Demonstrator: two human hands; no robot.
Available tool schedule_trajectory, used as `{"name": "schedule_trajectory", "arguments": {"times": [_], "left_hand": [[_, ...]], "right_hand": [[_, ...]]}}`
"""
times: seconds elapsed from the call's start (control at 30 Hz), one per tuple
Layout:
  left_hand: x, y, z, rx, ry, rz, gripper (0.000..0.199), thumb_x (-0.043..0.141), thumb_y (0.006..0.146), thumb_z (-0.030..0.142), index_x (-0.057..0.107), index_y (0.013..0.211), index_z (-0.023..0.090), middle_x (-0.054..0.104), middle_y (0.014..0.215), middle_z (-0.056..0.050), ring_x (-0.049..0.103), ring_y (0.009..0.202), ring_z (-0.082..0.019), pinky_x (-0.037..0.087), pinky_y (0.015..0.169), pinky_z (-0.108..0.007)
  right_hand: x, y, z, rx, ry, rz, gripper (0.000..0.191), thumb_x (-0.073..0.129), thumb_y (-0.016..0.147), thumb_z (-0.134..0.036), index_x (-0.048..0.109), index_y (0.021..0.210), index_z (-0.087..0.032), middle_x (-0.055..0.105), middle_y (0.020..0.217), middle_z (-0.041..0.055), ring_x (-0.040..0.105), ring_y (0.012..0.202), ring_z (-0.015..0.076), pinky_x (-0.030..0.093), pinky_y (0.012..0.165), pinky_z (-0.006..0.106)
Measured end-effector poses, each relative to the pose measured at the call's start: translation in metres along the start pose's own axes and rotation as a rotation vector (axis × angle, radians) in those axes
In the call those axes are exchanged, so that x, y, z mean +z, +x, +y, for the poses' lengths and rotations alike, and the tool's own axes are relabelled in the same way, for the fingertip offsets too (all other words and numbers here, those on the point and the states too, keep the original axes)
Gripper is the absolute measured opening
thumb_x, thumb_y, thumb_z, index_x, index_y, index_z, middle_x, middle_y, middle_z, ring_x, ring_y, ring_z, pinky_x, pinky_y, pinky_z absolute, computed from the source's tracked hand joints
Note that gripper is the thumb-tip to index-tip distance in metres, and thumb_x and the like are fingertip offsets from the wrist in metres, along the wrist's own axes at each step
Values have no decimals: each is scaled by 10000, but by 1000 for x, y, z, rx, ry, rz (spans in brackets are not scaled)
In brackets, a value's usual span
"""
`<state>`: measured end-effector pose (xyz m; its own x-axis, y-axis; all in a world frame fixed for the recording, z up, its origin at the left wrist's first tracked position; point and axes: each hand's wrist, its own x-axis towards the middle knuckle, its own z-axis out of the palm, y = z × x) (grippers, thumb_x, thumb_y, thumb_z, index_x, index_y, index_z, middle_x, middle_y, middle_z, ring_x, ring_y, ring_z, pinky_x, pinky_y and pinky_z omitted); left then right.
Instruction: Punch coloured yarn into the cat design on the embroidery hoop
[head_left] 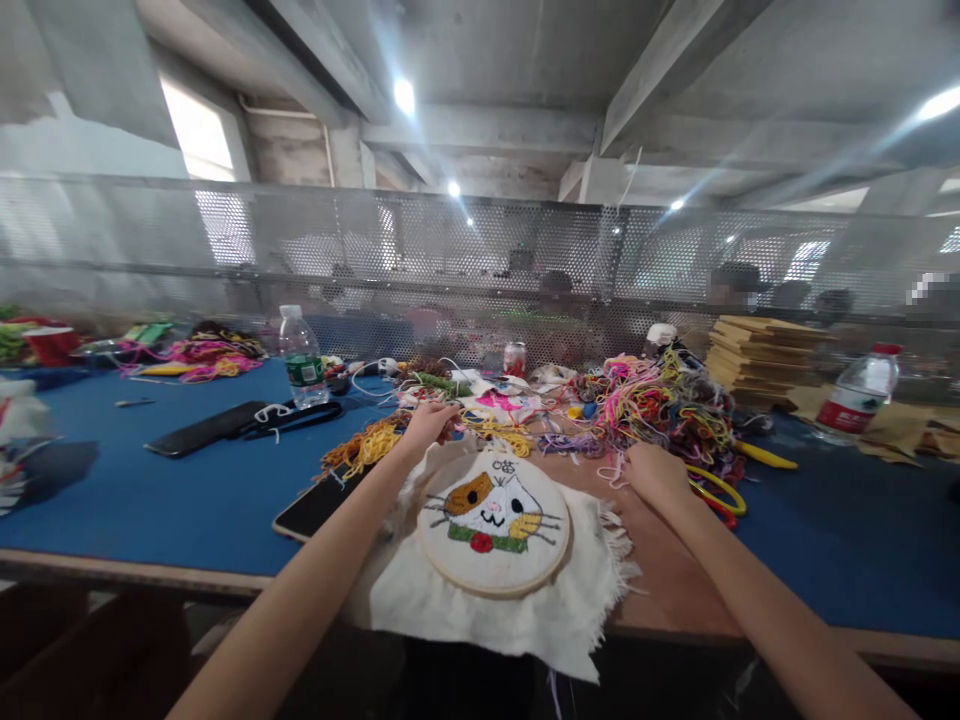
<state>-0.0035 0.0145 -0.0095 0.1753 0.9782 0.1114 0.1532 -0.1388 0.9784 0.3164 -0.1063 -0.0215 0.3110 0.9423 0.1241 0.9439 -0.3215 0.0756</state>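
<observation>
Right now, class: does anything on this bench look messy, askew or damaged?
Yes. Loose yarn lies in a tangled heap behind the embroidery hoop, and the white cloth has frayed edges and overhangs the table edge.

Blue table (165, 500), embroidery hoop (493, 522), yarn tangle (645, 405), phone (315, 503), water bottles (301, 357)

Both forearms are bare — no sleeves reach into view, and no watch or bracelet shows at either wrist. The left hand (429, 424) and right hand (654, 472) are ungloved — fingers too blurred to tell rings.
</observation>
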Motion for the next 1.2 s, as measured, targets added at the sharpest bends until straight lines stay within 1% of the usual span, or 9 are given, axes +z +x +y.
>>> {"name": "schedule_trajectory", "arguments": {"times": [0.13, 0.27, 0.43, 0.57, 0.77, 0.97, 1.07, 1.13, 1.2], "left_hand": [[0, -1, 2, 3, 1, 2, 264, 585, 693, 336, 549, 534, 128, 466, 395, 15, 427, 324, -75, 294, 318, -179], [0, -4, 5, -16, 14, 3, 275, 574, 701, 325, 546, 514, 125, 452, 390, 15, 428, 325, -75, 294, 316, -176], [-2, -5, 4, -17, -7, 30, 272, 567, 704, 299, 538, 498, 123, 464, 403, 10, 422, 335, -69, 309, 333, -180], [-2, -4, 4, -40, -40, 58, 230, 574, 696, 278, 569, 535, 114, 470, 411, 13, 423, 348, -68, 316, 349, -181], [3, -7, 3, -4, -33, -10, 201, 509, 719, 228, 567, 556, 126, 466, 422, 22, 430, 354, -73, 326, 354, -187], [8, -9, 2, -36, -9, -82, 210, 512, 733, 256, 605, 603, 120, 515, 452, -3, 453, 365, -85, 365, 388, -206], [8, -10, 1, -65, -101, -116, 196, 556, 716, 250, 594, 577, 116, 556, 489, -23, 481, 401, -85, 406, 443, -214], [6, -10, 1, -132, -227, -218, 150, 580, 696, 201, 590, 575, 112, 592, 540, -38, 521, 456, -88, 436, 499, -211], [4, -12, 2, -214, -321, -340, 83, 584, 679, 136, 603, 604, 104, 636, 634, -70, 577, 552, -105, 471, 586, -222]], "right_hand": [[3, 5, 1, 10, -3, 29, 252, 518, 787, -336, 654, 838, -131, 666, 883, 158, 637, 849, 274, 476, 679, 341], [9, 9, 0, 0, -42, 57, 251, 426, 828, -210, 645, 882, -99, 661, 889, 176, 638, 858, 274, 476, 686, 354], [7, 6, -1, 7, -37, 61, 283, 446, 818, -262, 643, 891, -72, 651, 883, 207, 633, 853, 285, 477, 677, 356], [-3, -1, 4, -16, -35, 125, 278, 377, 824, -181, 614, 951, -111, 628, 985, 175, 605, 911, 260, 465, 672, 335], [-29, -14, 22, 48, -13, 184, 303, 312, 866, -241, 603, 822, -169, 647, 908, 112, 622, 777, 249, 406, 563, 308], [-80, -43, 54, 160, -36, 201, 243, 359, 851, -275, 581, 764, -227, 659, 820, 87, 613, 721, 245, 371, 522, 320], [-107, -60, 77, 277, -36, 335, 156, 397, 828, -307, 531, 757, -272, 647, 867, 104, 600, 698, 263, 363, 509, 345], [-118, -65, 86, 316, 13, 456, 111, 415, 820, -344, 492, 766, -286, 638, 857, 115, 594, 713, 277, 368, 521, 355], [-121, -62, 81, 258, 108, 503, 101, 407, 822, -347, 471, 790, -275, 629, 844, 118, 592, 756, 272, 390, 563, 351]]}}
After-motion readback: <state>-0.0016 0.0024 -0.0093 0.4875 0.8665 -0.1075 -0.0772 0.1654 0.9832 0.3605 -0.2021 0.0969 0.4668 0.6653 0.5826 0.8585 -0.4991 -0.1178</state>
